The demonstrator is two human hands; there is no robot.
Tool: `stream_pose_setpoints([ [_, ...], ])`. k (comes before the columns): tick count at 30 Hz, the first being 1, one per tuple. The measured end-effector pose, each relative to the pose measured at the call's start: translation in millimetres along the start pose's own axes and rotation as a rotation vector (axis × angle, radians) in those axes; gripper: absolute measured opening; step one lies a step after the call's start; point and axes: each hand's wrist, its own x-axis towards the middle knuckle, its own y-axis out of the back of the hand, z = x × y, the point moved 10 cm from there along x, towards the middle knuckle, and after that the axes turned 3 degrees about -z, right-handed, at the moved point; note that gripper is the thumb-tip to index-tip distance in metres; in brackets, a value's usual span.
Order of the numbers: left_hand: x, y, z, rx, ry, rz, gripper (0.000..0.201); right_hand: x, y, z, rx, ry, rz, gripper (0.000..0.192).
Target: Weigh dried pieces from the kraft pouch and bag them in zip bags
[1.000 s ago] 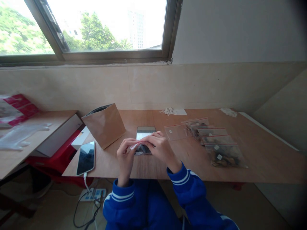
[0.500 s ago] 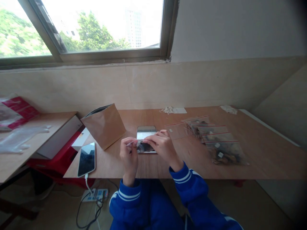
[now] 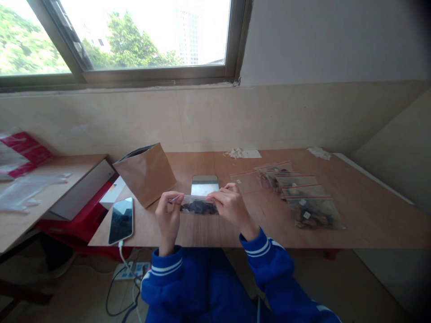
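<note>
Fingers of the left hand [image 3: 168, 215] and right hand [image 3: 229, 207] pinch opposite ends of a small clear bag [image 3: 198, 206], held above the table's [image 3: 215, 233] near edge, just before a phone [image 3: 204, 184].

We have the zip bag [image 3: 198, 206] held between left hand [image 3: 168, 214] and right hand [image 3: 230, 206], above the worktop [image 3: 370, 224] near its front edge. Phone [image 3: 204, 184] lies just behind the bag. Paper bag [image 3: 145, 174] stands behind-left. Second phone [image 3: 121, 220] lies at the worktop's left front corner. Row of filled bags [image 3: 303, 199] lies to the right. Window [image 3: 134, 36] is behind, above the wall.
</note>
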Motion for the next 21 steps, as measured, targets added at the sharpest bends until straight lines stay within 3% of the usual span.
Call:
stream_pose_setpoints([
  [6,-5.0,17.3,-26.9,-0.099,0.178,0.090,0.023,-6.6,-7.8,3.2,0.058,0.002,-0.016,0.022],
  [10,-7.5,15.2,-38.1,-0.197,0.236,0.076,0.031,-12.0,-11.6,18.5,0.087,-0.061,-0.042,0.026],
  [13,-12.8,12.4,-54.6,-0.339,0.348,0.155,0.038,-14.8,-11.4,25.6,0.161,-0.110,-0.054,0.025],
  [17,-24.1,-2.7,-73.1,-0.604,0.509,0.263,0.045,-21.5,-8.6,32.3,0.338,-0.212,-0.078,0.024],
  [21,-27.9,-24.8,-67.5,-0.637,0.544,0.159,0.045,-31.5,5.9,35.8,0.390,-0.285,-0.074,0.025],
])
